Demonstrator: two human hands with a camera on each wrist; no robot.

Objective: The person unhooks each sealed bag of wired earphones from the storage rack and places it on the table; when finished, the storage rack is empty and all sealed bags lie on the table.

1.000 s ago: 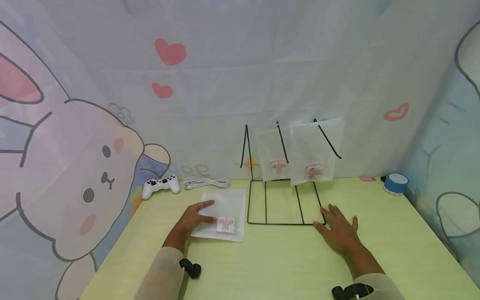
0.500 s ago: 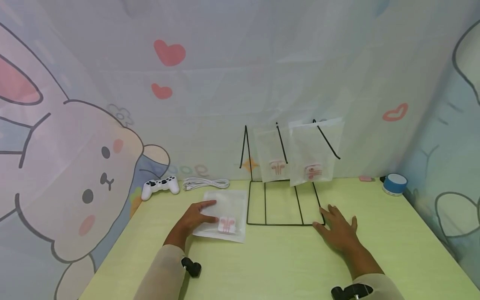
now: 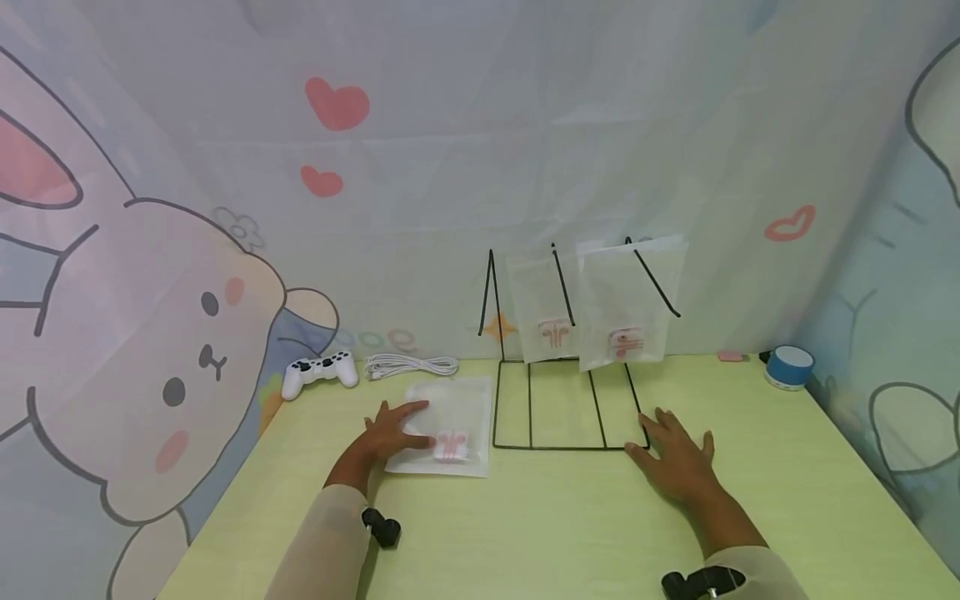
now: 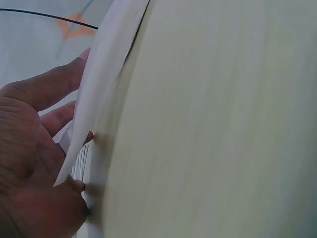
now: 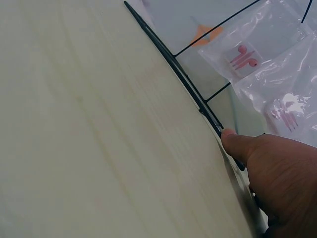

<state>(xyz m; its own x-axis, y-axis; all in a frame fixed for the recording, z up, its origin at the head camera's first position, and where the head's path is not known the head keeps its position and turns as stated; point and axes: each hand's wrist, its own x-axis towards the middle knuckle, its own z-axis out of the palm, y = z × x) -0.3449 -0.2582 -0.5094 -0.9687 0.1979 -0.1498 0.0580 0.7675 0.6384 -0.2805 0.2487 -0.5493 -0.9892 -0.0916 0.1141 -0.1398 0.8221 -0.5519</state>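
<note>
My left hand (image 3: 385, 437) is at the left side of a clear plastic bag (image 3: 457, 408) on the table. Thumb and index finger lie on top of the bag. The left wrist view shows fingertips under its raised edge, so the bag (image 4: 101, 69) is held between them. Inside is a small white piece with pink earphones (image 3: 451, 446). My right hand (image 3: 678, 462) rests at the front right corner of a black wire rack (image 3: 530, 408), fingers spread. Its thumb touches the rack's front bar (image 5: 190, 87). Two similar bags (image 3: 547, 292) (image 3: 626, 287) hang from the rack's hooks.
The rack's left hook (image 3: 487, 292) carries no bag. A white game controller (image 3: 321, 372) and a coiled white cable (image 3: 410, 365) lie at the back left. A blue-and-white round tub (image 3: 789, 367) and a small pink block (image 3: 730, 357) are at the back right. A printed cloth backs the table.
My left hand has shifted slightly, and more of its outer fingers now show left of the bag. The bag's front edge sits a little farther back. My right hand and the rack stay put.
</note>
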